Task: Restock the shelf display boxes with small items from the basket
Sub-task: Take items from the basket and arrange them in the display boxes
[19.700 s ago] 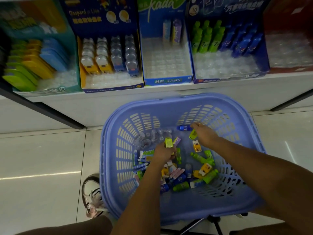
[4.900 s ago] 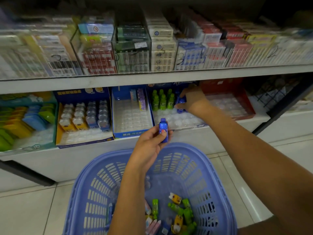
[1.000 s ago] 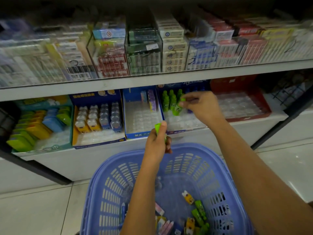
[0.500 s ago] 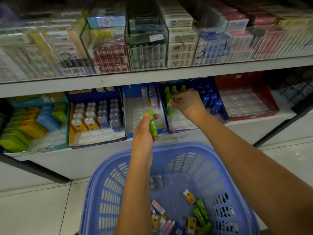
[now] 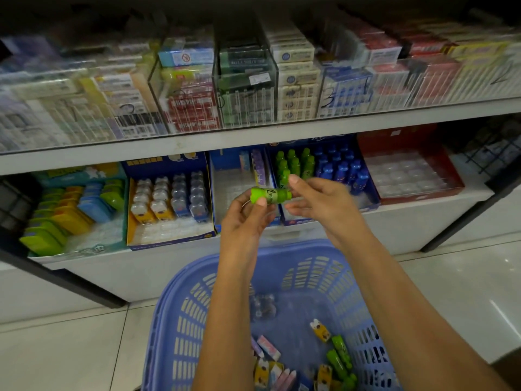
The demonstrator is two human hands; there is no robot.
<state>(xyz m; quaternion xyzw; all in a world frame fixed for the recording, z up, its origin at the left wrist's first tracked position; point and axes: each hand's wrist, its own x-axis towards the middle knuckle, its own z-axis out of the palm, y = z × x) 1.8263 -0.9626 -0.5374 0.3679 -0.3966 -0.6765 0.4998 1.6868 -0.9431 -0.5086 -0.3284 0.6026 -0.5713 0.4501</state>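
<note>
My left hand (image 5: 248, 218) pinches a small green bottle-shaped item (image 5: 270, 195) by its cap end and holds it level in front of the lower shelf. My right hand (image 5: 318, 204) meets it, with forefinger above and thumb below the item's other end. Right behind stands the blue display box (image 5: 298, 221) with rows of green items (image 5: 294, 166) and blue items (image 5: 341, 170). The blue basket (image 5: 282, 246) sits below my arms, with several green, yellow and pink items (image 5: 338, 359) on its bottom.
Left of that box is a nearly bare blue box (image 5: 225, 190), then a box of yellow and blue items (image 5: 169, 198) and a teal box (image 5: 70, 210). A red box with vacant clear slots (image 5: 408, 176) stands right. Carton packs (image 5: 245, 88) fill the upper shelf.
My right hand left the green rows in the box and came back to the green item. My left hand turned that item from upright to level.
</note>
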